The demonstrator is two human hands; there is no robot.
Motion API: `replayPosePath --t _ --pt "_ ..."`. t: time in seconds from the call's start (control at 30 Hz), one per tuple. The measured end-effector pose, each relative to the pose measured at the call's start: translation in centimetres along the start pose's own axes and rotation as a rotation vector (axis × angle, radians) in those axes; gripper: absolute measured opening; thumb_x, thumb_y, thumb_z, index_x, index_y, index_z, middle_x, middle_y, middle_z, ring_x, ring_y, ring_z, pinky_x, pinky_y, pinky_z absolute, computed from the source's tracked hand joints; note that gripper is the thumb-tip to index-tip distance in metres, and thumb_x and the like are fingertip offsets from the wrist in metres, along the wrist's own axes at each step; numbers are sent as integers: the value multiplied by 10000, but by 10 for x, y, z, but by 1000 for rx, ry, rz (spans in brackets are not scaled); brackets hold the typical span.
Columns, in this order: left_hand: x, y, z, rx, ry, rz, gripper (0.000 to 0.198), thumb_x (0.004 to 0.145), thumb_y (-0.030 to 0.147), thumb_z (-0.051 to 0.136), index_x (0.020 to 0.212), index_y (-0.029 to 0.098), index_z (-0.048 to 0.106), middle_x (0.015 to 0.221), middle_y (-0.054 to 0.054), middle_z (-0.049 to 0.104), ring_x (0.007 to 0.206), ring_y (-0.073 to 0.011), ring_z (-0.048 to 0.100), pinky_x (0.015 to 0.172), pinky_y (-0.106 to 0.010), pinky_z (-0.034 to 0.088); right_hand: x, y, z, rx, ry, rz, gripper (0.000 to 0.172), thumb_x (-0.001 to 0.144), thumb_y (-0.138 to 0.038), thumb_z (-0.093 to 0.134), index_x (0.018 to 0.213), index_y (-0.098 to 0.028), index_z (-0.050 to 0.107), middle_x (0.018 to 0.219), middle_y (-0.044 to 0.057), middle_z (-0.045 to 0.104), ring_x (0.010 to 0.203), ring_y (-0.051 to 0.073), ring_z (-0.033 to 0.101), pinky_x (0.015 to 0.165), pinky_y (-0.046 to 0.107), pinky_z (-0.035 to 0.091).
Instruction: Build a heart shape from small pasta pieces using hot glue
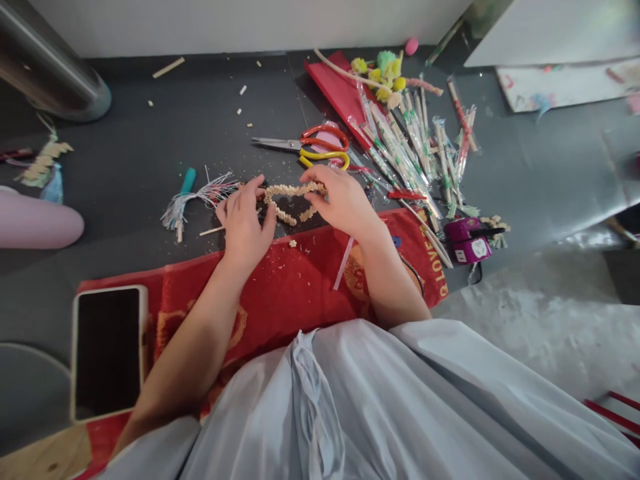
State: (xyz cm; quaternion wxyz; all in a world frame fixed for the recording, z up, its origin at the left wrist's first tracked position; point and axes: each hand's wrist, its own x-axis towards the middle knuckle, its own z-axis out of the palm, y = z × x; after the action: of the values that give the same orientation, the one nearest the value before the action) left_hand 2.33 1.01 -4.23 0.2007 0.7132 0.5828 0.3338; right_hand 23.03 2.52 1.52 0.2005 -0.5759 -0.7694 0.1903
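Observation:
A knobbly beige strand (290, 191), looking like small beads or bits strung together, lies bent into an open loop over the front edge of a red towel (295, 287). My right hand (345, 203) pinches its right bend between thumb and fingers. Around the left bend, my left hand (247, 220) has its thumb and index finger closed on the strand; its fingertips partly hide what is beneath. Just beyond the hands rest scissors (300, 143) with one red and one yellow handle, blades pointing left. A bundle of white strings (200, 195) lies beside my left hand.
Several wrapped chopsticks (400, 143) spread over the right side by a red packet (333, 87) and yellow flowers (387, 73). A purple device (467, 240) sits at the right edge. A phone (107, 353) lies front left, near a pink rounded object (37, 220).

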Motion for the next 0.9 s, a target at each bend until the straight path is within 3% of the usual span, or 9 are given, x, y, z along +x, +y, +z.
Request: replayPosePath --t 0.23,0.4,0.5,0.63,0.73,0.9 --pt "7 -7 0 -301 79 11 436 962 472 573 1309 212 616 1164 -109 736 1098 -260 700 1043 -441 526 -1 1 -6 249 -1 26 302 868 -150 632 1162 -204 672 1176 66 748 1051 208 697 957 376 546" --pt "10 -2 1 -621 106 -113 423 891 562 701 1151 229 705 1106 -86 750 972 -217 727 880 -368 616 -1 3 -17 454 -70 54 258 913 -258 661 1168 -220 664 1041 37 733 912 170 685 834 326 570" --pt "11 -2 2 -720 71 -207 431 855 579 737 1123 241 731 1013 -66 756 879 -197 731 751 -324 633 -1 4 -22 577 -135 90 249 977 -409 643 1161 -243 671 965 25 731 910 171 704 848 330 580" --pt "11 -6 4 -769 8 -263 390 880 537 733 1138 245 733 1006 -73 753 931 -217 752 698 -311 645 -1 8 -20 704 -122 130 471 998 -688 529 1116 -262 690 1150 50 721 932 156 721 819 317 595" --pt "12 -8 4 -799 -1 -286 353 893 493 737 1140 240 736 1032 -79 760 988 -230 761 714 -314 658 -1 13 -14 707 -91 158 529 1003 -737 471 1122 -272 691 1263 54 694 945 153 728 789 316 604" --pt "12 -8 3 -845 -5 -333 334 852 449 774 1102 227 761 1031 -76 780 965 -221 766 676 -285 650 -1 19 -9 710 -138 169 551 984 -746 502 1133 -258 709 1065 54 738 938 170 716 763 301 592"
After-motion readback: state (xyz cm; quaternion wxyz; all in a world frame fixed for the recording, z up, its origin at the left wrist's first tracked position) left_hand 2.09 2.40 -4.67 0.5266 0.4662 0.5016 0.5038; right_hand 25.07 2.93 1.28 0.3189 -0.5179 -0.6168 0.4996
